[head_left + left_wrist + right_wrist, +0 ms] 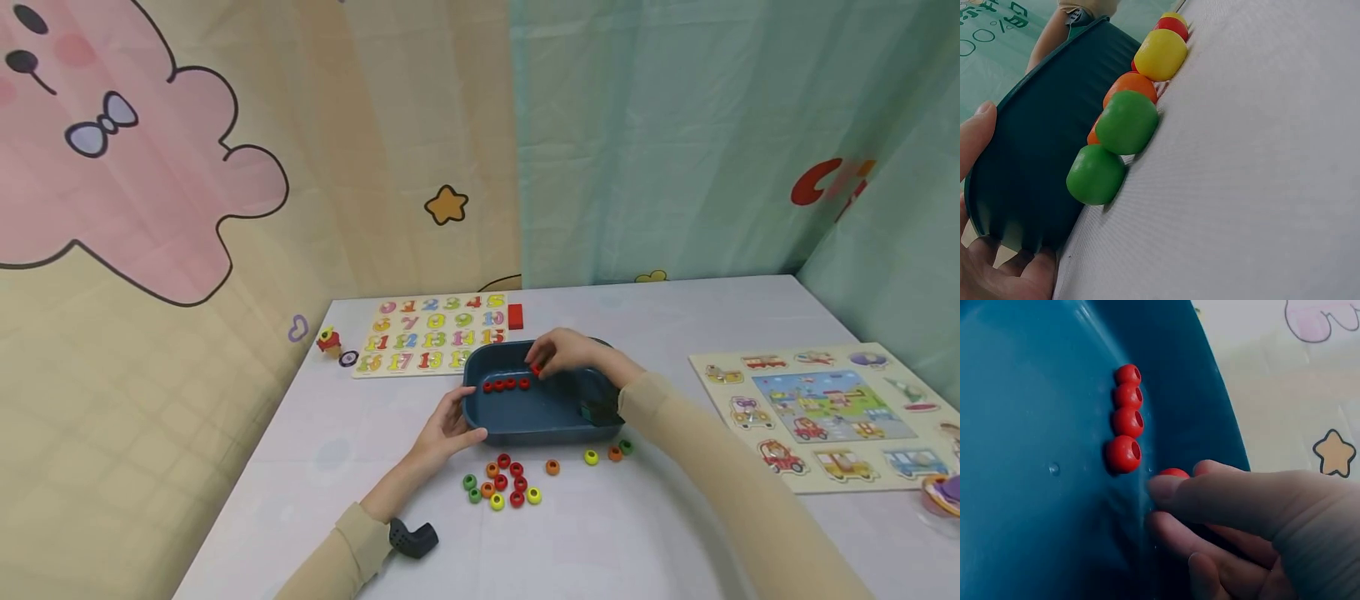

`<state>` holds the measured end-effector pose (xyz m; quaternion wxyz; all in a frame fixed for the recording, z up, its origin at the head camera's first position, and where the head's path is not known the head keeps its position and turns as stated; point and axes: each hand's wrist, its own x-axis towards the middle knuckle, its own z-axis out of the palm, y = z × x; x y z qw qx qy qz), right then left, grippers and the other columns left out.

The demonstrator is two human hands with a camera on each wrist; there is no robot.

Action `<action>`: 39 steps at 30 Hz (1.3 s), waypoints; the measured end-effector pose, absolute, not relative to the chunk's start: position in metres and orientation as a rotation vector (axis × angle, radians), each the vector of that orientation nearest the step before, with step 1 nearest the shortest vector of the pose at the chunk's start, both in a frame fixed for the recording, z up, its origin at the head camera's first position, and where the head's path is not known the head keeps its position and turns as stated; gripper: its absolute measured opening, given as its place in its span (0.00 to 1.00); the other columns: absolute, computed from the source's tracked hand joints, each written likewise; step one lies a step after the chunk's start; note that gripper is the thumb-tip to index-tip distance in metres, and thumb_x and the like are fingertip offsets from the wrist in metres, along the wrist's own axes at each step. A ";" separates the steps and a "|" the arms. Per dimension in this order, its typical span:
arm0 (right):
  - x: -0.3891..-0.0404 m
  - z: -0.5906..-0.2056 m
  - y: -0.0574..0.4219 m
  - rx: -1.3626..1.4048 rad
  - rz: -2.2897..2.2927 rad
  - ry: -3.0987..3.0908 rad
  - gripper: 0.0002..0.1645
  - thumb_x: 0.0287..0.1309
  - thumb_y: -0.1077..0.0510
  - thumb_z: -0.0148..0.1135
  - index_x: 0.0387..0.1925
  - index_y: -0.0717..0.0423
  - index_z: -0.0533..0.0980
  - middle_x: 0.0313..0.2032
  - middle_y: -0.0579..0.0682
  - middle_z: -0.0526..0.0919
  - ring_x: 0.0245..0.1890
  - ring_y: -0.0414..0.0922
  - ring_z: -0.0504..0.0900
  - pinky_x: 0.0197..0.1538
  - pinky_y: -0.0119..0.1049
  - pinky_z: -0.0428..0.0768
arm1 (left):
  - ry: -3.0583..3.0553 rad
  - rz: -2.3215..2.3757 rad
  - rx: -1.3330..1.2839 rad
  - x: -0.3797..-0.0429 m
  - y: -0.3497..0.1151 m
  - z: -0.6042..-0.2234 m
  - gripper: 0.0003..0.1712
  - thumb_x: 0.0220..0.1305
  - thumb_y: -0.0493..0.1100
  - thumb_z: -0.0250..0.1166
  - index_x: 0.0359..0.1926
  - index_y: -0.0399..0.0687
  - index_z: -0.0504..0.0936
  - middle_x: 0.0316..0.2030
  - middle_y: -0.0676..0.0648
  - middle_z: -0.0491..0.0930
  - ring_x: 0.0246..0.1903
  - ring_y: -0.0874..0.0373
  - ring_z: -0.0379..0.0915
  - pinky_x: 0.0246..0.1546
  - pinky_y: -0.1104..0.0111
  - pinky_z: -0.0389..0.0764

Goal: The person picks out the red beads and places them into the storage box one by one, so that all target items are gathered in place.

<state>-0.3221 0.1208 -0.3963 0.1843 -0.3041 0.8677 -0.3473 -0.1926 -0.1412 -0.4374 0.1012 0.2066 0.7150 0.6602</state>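
A dark blue plastic tray point(536, 421) sits on the table. Inside it, several red beads point(1124, 454) stand in a straight row beside the far wall. Over the far part of the tray, my right hand point(567, 351) pinches another red bead point(1174, 472), just past the row's right end; fingers partly hide it. At the tray's near left corner, my left hand point(444, 426) grips the outside, with the thumb on the near side and fingers at the left wall. Loose red, orange, yellow and green beads point(1127, 122) lie on the table in front of the tray.
A number puzzle board point(408, 340) lies behind the tray, with a red block point(515, 317) beside it. At the right is a vehicle picture puzzle point(832, 417). A black elbow-shaped piece point(413, 539) lies by the left sleeve. A small toy point(328, 342) stands at the left edge.
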 end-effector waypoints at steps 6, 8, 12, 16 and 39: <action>-0.326 -0.406 0.119 -0.863 -0.887 2.455 0.15 0.44 0.65 0.67 0.39 0.57 0.78 0.35 0.48 0.82 0.35 0.41 0.79 0.39 0.35 0.79 | 2.146 1.942 0.589 -0.190 -0.140 -0.435 0.40 0.55 0.38 0.64 0.63 0.38 0.52 0.66 0.38 0.47 0.64 0.44 0.45 0.58 0.60 0.58; -0.326 -0.408 0.118 -0.871 -0.865 2.455 0.15 0.44 0.65 0.67 0.38 0.56 0.78 0.35 0.48 0.81 0.36 0.41 0.79 0.39 0.35 0.79 | 2.144 1.944 0.588 -0.189 -0.140 -0.435 0.40 0.55 0.38 0.64 0.63 0.38 0.52 0.66 0.38 0.47 0.64 0.44 0.45 0.58 0.60 0.58; -0.327 -0.410 0.117 -0.875 -0.840 2.451 0.15 0.44 0.64 0.67 0.39 0.55 0.78 0.36 0.48 0.81 0.37 0.41 0.79 0.41 0.36 0.79 | 2.117 1.954 0.591 -0.191 -0.141 -0.436 0.40 0.55 0.37 0.63 0.64 0.39 0.51 0.66 0.38 0.46 0.64 0.45 0.45 0.59 0.61 0.58; -0.322 -0.401 0.119 -0.855 -0.820 2.460 0.18 0.45 0.64 0.67 0.42 0.56 0.77 0.39 0.49 0.81 0.39 0.42 0.79 0.43 0.36 0.78 | 2.094 1.982 0.594 -0.196 -0.143 -0.447 0.40 0.54 0.37 0.64 0.64 0.40 0.52 0.66 0.40 0.47 0.64 0.46 0.45 0.59 0.62 0.59; -0.183 -0.389 0.110 -1.334 -1.147 2.335 0.13 0.51 0.58 0.63 0.41 0.46 0.77 0.37 0.44 0.81 0.26 0.32 0.76 0.27 0.29 0.78 | 2.133 1.987 0.612 -0.203 -0.146 -0.460 0.39 0.53 0.40 0.65 0.63 0.44 0.55 0.66 0.44 0.51 0.63 0.50 0.49 0.58 0.65 0.60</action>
